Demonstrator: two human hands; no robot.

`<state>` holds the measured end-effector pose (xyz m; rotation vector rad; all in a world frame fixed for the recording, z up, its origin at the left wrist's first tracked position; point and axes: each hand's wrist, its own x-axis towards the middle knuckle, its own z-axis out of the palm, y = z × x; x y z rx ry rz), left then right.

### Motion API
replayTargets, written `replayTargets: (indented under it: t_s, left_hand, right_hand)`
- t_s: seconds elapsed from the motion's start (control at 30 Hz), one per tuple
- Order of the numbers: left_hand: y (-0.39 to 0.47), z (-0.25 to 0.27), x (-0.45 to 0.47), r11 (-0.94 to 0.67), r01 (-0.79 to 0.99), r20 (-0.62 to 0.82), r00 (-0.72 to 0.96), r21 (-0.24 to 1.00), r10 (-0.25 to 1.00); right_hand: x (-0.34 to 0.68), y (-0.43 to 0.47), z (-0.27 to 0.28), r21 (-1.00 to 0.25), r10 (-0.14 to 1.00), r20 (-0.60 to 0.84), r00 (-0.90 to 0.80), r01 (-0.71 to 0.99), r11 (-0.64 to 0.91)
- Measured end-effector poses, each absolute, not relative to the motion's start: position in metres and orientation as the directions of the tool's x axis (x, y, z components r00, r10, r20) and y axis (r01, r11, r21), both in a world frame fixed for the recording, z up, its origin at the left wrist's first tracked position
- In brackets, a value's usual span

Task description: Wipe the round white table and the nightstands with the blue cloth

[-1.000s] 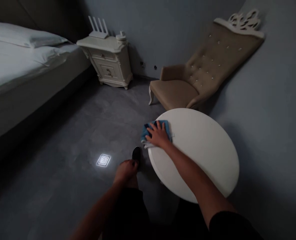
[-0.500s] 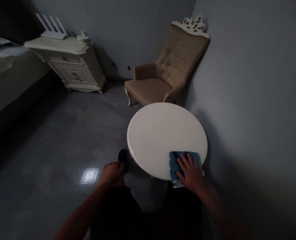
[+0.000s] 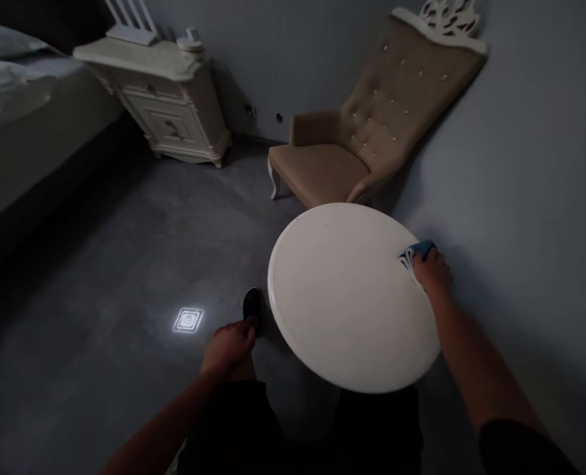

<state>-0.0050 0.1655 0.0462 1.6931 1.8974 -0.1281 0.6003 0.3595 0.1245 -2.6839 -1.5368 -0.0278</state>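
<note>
My right hand (image 3: pixel 434 269) is closed around a blue cloth (image 3: pixel 424 249) at the right rim of a round white table (image 3: pixel 342 290). The cloth is bunched, and its white-striped folds stick out to the left over the tabletop. Part of it is hidden behind my fingers. On the other side, my left hand (image 3: pixel 229 346) rests at my left knee, apart from the table, with its fingers curled in and nothing visible in them.
Behind the table stands a brown tufted armchair (image 3: pixel 322 168). A white nightstand (image 3: pixel 174 125) carries a router (image 3: pixel 132 33) and a small white object (image 3: pixel 190 45). A bed (image 3: pixel 40 132) is at the left. The grey wall (image 3: pixel 534 198) runs close along the right.
My right hand has slid the cloth from the table's near right part to its far right rim. The cloth went from spread flat to bunched. The view has shifted; my left hand stays at the knee.
</note>
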Motion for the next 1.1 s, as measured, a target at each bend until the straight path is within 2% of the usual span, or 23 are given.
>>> replayTargets:
  t_s: [0.1, 0.2, 0.3, 0.43, 0.63, 0.87, 0.97, 1.1]
  left_hand:
    - [0.167, 0.045, -0.011, 0.209, 0.917, -0.467, -0.029, 0.338, 0.884]
    - [0.169, 0.043, -0.016, 0.211, 0.9, -0.439, -0.025, 0.381, 0.898]
    - [0.172, 0.04, -0.02, 0.218, 0.894, -0.435, -0.028, 0.393, 0.9]
    - [0.172, 0.038, -0.02, 0.222, 0.908, -0.456, -0.039, 0.356, 0.889]
    - [0.169, 0.042, -0.012, 0.224, 0.934, -0.462, -0.074, 0.279, 0.884]
    - [0.166, 0.053, 0.007, 0.212, 0.959, -0.49, -0.096, 0.187, 0.866]
    - [0.16, 0.052, 0.014, 0.161, 0.97, -0.473, -0.057, 0.182, 0.879]
    - [0.153, 0.048, 0.014, 0.081, 0.977, -0.448, 0.016, 0.198, 0.894]
  right_hand:
    - [0.568, 0.44, 0.122, -0.081, 0.82, 0.04, 0.571, 0.82, -0.567]
    - [0.512, 0.505, 0.119, -0.066, 0.862, 0.006, 0.508, 0.86, -0.506]
    - [0.432, 0.541, 0.116, -0.058, 0.939, 0.001, 0.345, 0.937, -0.345]
    - [0.318, 0.538, 0.116, -0.071, 0.998, -0.02, 0.058, 0.996, -0.059]
    - [0.221, 0.436, 0.127, -0.144, 0.965, -0.03, -0.262, 0.956, 0.255]
    - [0.252, 0.233, 0.125, -0.143, 0.863, -0.048, -0.503, 0.858, 0.492]
    - [0.303, 0.15, 0.117, -0.153, 0.866, -0.087, -0.493, 0.865, 0.477]
    - [0.394, 0.078, 0.097, -0.14, 0.94, -0.1, -0.326, 0.94, 0.311]
